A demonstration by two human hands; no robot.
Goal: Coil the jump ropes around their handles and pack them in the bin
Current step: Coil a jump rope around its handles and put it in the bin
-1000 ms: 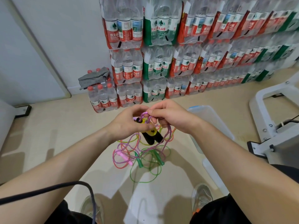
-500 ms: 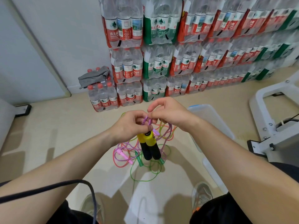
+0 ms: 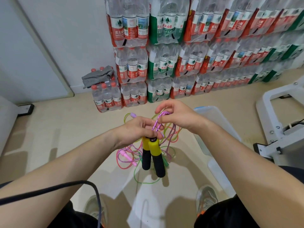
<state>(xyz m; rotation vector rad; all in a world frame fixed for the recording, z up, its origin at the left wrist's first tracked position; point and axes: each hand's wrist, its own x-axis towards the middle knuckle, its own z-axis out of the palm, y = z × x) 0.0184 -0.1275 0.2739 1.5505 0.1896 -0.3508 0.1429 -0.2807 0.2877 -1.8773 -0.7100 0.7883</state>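
My left hand (image 3: 138,130) grips the tops of two yellow-and-black jump rope handles (image 3: 152,153), which hang downward side by side. Between the thumb and fingers of my right hand (image 3: 176,119) is pinched a loop of the purple braided rope (image 3: 158,121), held just above the handles. On the floor below lies a tangle of other ropes (image 3: 131,155) in pink, green and orange, with a pink handle (image 3: 126,156) and a lilac handle end (image 3: 133,115). The clear plastic bin (image 3: 212,119) stands on the floor right of my right hand.
Stacked packs of water bottles (image 3: 164,63) line the wall ahead, a grey cloth (image 3: 97,76) on the lowest left pack. A white metal frame (image 3: 283,122) stands at right. A black cable (image 3: 65,186) crosses my left arm. My shoes (image 3: 205,199) are near the bottom edge.
The yellow-and-black handles have swung from tilted to hanging straight down below my left hand. My right hand has lifted a loop of purple rope up and to the right.
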